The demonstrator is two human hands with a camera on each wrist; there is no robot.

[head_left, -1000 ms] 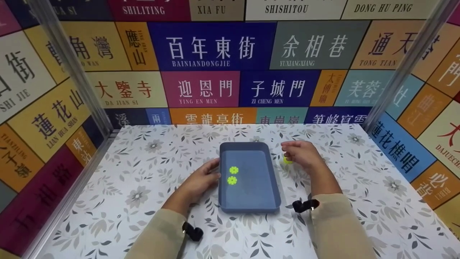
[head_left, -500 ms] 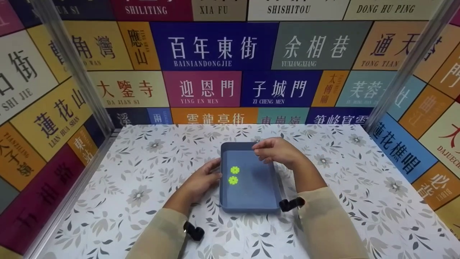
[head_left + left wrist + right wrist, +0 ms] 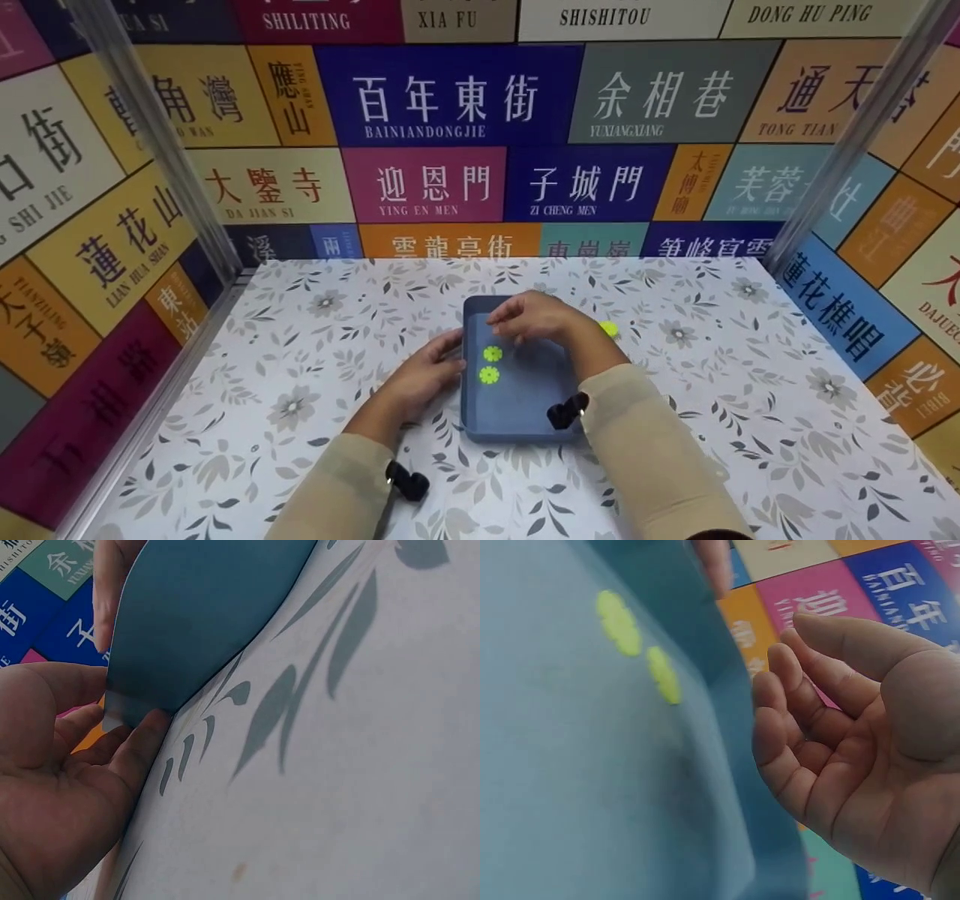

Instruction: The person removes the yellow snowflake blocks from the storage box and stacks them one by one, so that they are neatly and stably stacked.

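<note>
A blue-grey rectangular tray lies on the table, with two yellow-green flower-shaped pieces on the left of its floor. My left hand holds the tray's left wall; in the left wrist view its thumb is at the rim and its fingers lie against the outer side. Over the tray's far half hovers my right hand, its thumb and fingers drawn together just beyond the flower pieces. In the right wrist view no object shows between those fingertips, though something small could be hidden.
Another yellow-green item sits on the floral tabletop right of the tray, partly behind my right forearm. Panels with street names enclose the table behind and at both sides.
My right hand has moved left from beside the yellow-green item to above the tray. The left hand stays at the tray's left wall, and the two flower pieces have not moved.
</note>
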